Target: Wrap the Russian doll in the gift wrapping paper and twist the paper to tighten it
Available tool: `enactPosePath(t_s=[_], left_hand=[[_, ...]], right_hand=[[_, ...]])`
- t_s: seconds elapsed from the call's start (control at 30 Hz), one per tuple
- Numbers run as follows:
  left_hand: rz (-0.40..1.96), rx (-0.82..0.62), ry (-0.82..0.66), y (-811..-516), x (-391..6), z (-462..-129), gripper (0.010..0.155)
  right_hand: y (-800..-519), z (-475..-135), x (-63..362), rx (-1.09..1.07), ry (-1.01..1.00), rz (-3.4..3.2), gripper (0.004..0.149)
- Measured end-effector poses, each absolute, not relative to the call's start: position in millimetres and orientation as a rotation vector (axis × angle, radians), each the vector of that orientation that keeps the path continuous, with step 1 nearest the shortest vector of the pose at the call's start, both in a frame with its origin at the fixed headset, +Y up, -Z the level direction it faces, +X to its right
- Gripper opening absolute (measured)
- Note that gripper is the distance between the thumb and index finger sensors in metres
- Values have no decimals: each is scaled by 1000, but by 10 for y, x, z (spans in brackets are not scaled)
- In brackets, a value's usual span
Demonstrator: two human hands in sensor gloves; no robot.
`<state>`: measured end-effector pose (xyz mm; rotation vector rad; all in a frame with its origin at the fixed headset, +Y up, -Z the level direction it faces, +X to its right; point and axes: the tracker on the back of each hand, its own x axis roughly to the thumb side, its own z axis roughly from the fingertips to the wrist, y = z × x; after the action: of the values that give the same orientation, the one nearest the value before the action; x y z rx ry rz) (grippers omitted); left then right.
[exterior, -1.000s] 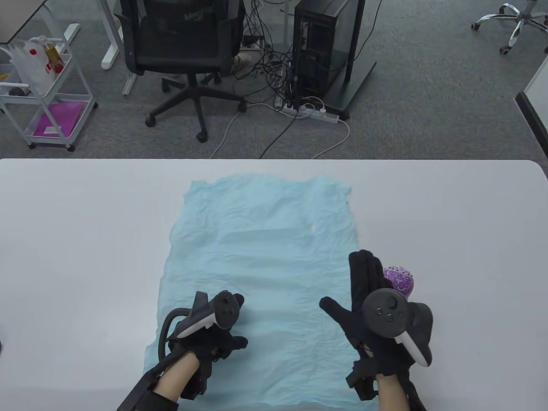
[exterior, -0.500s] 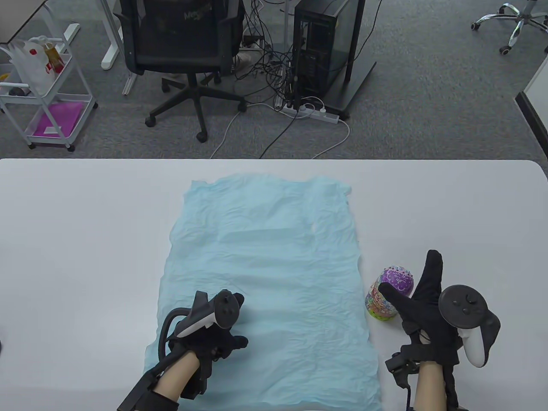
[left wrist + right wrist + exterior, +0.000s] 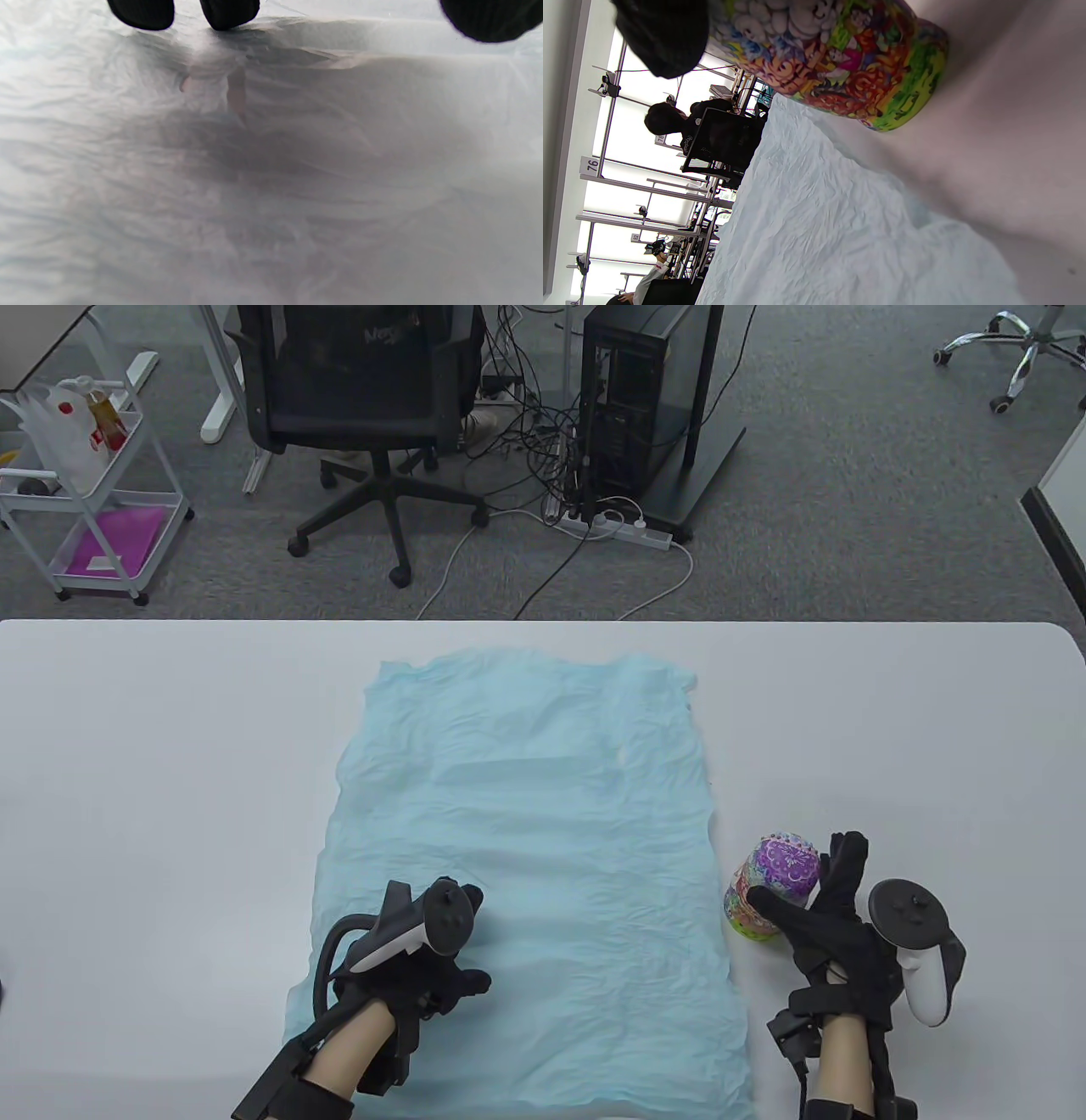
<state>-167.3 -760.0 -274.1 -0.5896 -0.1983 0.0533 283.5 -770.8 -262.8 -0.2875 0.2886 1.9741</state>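
Observation:
The Russian doll (image 3: 776, 869) stands upright on the white table (image 3: 127, 814), just off the right edge of the light blue wrapping paper (image 3: 526, 814). It has a purple patterned head and a colourful body (image 3: 840, 55). My right hand (image 3: 806, 882) wraps round it, thumb (image 3: 661, 34) across the front and fingers curled behind the head. My left hand (image 3: 450, 976) rests on the paper's near left part, fingertips (image 3: 229, 10) touching the crinkled sheet (image 3: 254, 169). The sheet lies flat and spread out.
Beyond the table's far edge stand an office chair (image 3: 356, 398), a computer tower (image 3: 636, 398) with loose cables, and a white trolley (image 3: 85, 500). People sit at desks in the background of the right wrist view.
My right hand moved off the paper to the right of the doll, then closed in, its fingers curling round the doll. The left hand and the paper stayed still.

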Motion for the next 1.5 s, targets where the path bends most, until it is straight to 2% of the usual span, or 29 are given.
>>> enactPosePath(t_s=[0.2, 0.4, 0.7, 0.87, 1.17, 1.5], left_hand=[[56, -586, -197, -7597, -1678, -2741, 95], [60, -584, -197, -7596, -1682, -2741, 95], [65, -585, -197, -7598, -1683, -2740, 95], [76, -579, -197, -7586, -1695, -2734, 95], [100, -566, -186, -7566, -1719, -2738, 94], [126, -546, -157, -7549, -1799, -2758, 94]], right_hand=[[-7918, -2641, 2801, -338, 376, 1951, 119], [-7973, -2662, 2772, -362, 396, 1919, 114], [-7946, -2668, 2745, -381, 376, 1950, 106], [-7832, -2615, 2750, -333, 277, 1927, 105], [-7048, -2312, 2755, -74, -212, 1796, 104], [-5752, -1834, 2212, 160, -530, 2085, 105]])
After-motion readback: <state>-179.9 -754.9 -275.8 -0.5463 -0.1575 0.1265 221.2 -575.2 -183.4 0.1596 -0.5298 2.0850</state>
